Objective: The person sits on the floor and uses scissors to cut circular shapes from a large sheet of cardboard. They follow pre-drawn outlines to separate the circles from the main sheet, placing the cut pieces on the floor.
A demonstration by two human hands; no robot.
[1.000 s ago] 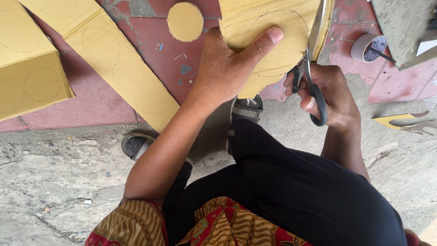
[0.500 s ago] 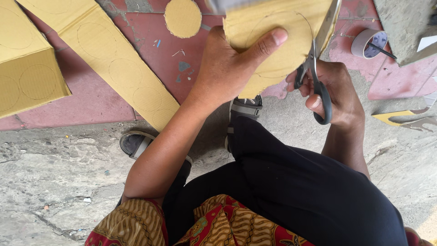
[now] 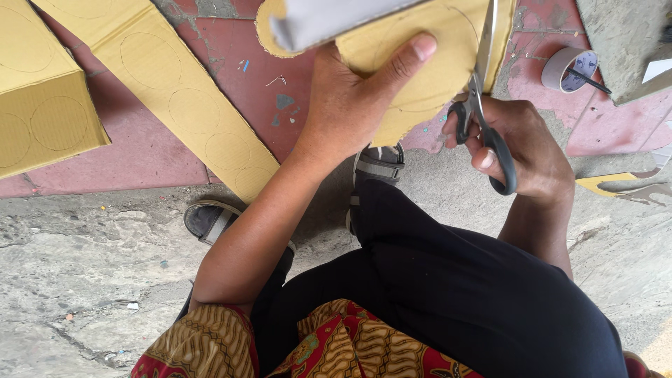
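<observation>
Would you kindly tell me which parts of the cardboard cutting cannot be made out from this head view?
- Scissors blade tips: cut off by the top edge of the head view.
- Yellow cardboard piece: its upper part runs past the top edge, and the left hand covers its lower left.
- Drawn cutting line: only faint arcs show; too thin to follow.
- Right hand fingers: partly hidden inside the handles.
- Tape roll: its markings are too small.

Two bare hands: left hand [image 3: 343, 105], right hand [image 3: 532, 150]. One pair of grey-handled metal scissors [image 3: 483, 126]. One yellow cardboard piece being cut [image 3: 420, 63]. One long yellow cardboard strip with pencilled circles [image 3: 175, 98], four circles fully visible on it. One yellow cardboard box [image 3: 42, 112]. One roll of pale tape [image 3: 570, 68]. Two grey strapped sandals: [image 3: 210, 220] and [image 3: 378, 164].
</observation>
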